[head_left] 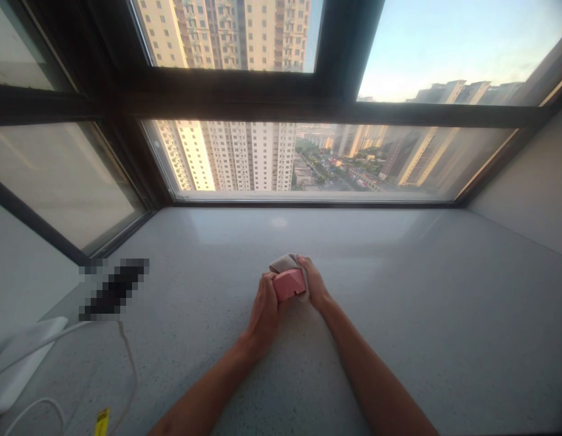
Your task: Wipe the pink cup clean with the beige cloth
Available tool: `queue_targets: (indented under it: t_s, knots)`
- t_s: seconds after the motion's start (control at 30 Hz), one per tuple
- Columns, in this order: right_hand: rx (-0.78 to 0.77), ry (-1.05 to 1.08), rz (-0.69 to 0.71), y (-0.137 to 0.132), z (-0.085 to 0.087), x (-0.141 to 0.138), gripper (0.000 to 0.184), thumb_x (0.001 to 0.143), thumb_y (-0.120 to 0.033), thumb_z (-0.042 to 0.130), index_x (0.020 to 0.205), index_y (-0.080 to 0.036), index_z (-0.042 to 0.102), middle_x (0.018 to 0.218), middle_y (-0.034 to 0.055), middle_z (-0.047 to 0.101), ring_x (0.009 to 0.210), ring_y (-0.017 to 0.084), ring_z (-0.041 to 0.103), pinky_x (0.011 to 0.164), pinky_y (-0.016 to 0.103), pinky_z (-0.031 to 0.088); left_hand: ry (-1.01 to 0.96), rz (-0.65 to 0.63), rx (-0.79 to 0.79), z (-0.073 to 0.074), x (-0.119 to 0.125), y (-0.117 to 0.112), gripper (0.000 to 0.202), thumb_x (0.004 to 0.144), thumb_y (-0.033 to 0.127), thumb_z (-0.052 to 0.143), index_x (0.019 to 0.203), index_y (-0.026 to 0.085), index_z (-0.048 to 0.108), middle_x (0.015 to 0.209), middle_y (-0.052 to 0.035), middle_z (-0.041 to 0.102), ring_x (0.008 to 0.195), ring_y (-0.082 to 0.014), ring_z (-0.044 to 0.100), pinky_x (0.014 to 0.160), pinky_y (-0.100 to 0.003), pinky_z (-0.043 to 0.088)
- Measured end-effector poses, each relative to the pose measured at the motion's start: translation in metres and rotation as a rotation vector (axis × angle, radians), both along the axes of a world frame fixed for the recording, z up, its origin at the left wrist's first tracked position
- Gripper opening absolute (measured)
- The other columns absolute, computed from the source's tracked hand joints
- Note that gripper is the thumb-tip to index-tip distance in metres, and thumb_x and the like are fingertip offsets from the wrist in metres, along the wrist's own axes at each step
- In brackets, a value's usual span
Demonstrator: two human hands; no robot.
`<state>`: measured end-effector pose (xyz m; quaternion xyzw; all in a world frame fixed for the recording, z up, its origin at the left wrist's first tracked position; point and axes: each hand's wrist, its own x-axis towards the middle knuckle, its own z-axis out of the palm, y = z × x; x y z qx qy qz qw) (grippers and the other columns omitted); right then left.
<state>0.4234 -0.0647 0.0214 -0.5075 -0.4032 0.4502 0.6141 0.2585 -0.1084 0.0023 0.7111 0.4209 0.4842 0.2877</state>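
Head view: two bare hands meet near the middle of a pale, speckled window sill (399,315). Left hand (263,306) has its grip closed on the left side of a pink block (289,284), fingers wrapped around that end. Right hand (314,283) has its grip closed on a grey-beige cloth (284,263), which lies against the far and right sides of the block. The block sits between the two hands, its near face exposed; angled facets and a small dark notch at the lower edge are noted. Whether the block touches the sill cannot be determined.

At the left, well apart from the hands, lies a dark item (112,292), obscured by pixelation and not identifiable. Nearer on that side are a white object (29,363), a thin pale cable (130,351) and a yellow tag (102,422). At the far side, a dark window frame (244,108) stands along the sill, with high-rise buildings (249,156) visible through the glass
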Motion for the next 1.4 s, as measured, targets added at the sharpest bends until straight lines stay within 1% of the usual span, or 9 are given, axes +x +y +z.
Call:
queue_targets:
  t_s: [0.07,0.23,0.37,0.5,0.63,0.8,1.0,1.23,1.4]
  knots:
    - [-0.014,-0.078,0.022,-0.002,0.008,0.003,0.047,0.085,-0.069,0.066,0.076,-0.023,0.065,0.068,-0.0026,0.063,0.066,0.018,0.055,0.066,0.03,0.047,0.036,0.012,-0.012,-0.003,-0.003,0.002,0.029,0.098,0.029,0.065,0.123,0.021,0.051,0.119,-0.0092,0.065,0.106,-0.0259,0.062,0.091,-0.039,0.051]
    - [-0.017,-0.58,-0.023,-0.012,0.032,0.003,0.052,0.101,-0.062,0.044,0.066,-0.026,0.059,0.059,0.0013,0.059,0.064,0.022,0.057,0.063,0.033,0.036,0.239,0.023,-0.013,-0.013,-0.006,0.008,0.026,0.099,0.025,0.059,0.124,0.021,0.053,0.121,-0.0103,0.064,0.115,-0.0293,0.06,0.102,-0.047,0.051]
    - [-0.008,-0.945,-0.125,-0.027,0.047,-0.008,0.047,0.108,-0.049,0.043,0.075,-0.024,0.066,0.074,0.0077,0.072,0.07,0.023,0.063,0.066,0.034,0.031,0.384,0.025,0.041,-0.018,-0.003,0.013,0.027,0.103,0.028,0.056,0.129,0.021,0.053,0.128,-0.0119,0.06,0.127,-0.0319,0.055,0.111,-0.052,0.046]
    - [0.004,-1.25,-0.148,-0.042,0.055,-0.023,0.032,0.109,-0.035,0.048,0.091,-0.023,0.071,0.092,0.0093,0.078,0.085,0.023,0.068,0.073,0.032,0.035,0.441,0.069,-0.037,-0.011,-0.001,0.015,0.023,0.101,0.03,0.06,0.122,0.022,0.057,0.127,-0.0112,0.062,0.127,-0.0321,0.056,0.11,-0.051,0.046]
    - [0.001,-1.353,-0.105,-0.044,0.061,-0.033,0.026,0.109,-0.03,0.05,0.098,-0.022,0.072,0.099,0.01,0.079,0.094,0.025,0.069,0.081,0.033,0.038,0.251,0.04,-0.055,0.002,-0.001,0.011,0.026,0.098,0.03,0.064,0.122,0.023,0.057,0.122,-0.0087,0.066,0.112,-0.0285,0.062,0.101,-0.045,0.051]
    - [0.041,-1.374,-0.047,-0.04,0.066,-0.039,0.025,0.109,-0.031,0.05,0.106,-0.02,0.072,0.104,0.0116,0.079,0.099,0.028,0.069,0.085,0.035,0.04,-0.017,-0.059,-0.018,0.01,0.001,0.007,0.042,0.098,0.022,0.062,0.138,0.024,0.05,0.128,-0.0087,0.067,0.114,-0.0267,0.066,0.1,-0.042,0.054]
    - [0.115,-1.256,-0.029,-0.033,0.059,-0.034,0.028,0.108,-0.033,0.048,0.096,-0.023,0.072,0.102,0.0096,0.08,0.097,0.026,0.069,0.085,0.033,0.04,-0.022,-0.096,0.004,0.007,0.007,0.008,0.036,0.106,0.027,0.055,0.141,0.022,0.049,0.132,-0.011,0.061,0.121,-0.0265,0.063,0.107,-0.044,0.054]
    - [0.032,-0.818,-0.016,-0.013,0.041,-0.012,0.046,0.105,-0.048,0.043,0.069,-0.025,0.059,0.068,0.0029,0.066,0.068,0.021,0.057,0.068,0.032,0.034,0.004,-0.059,0.052,0.004,0.008,0.008,0.037,0.103,0.026,0.059,0.138,0.025,0.049,0.128,-0.009,0.061,0.117,-0.026,0.061,0.103,-0.042,0.053]
    - [-0.003,-0.339,0.033,0.0,0.017,0.003,0.044,0.095,-0.061,0.053,0.07,-0.025,0.057,0.065,-0.0021,0.058,0.067,0.02,0.053,0.067,0.031,0.041,0.029,-0.031,0.058,0.003,0.008,0.007,0.031,0.103,0.023,0.058,0.133,0.025,0.049,0.126,-0.0085,0.06,0.114,-0.0249,0.061,0.1,-0.041,0.053]
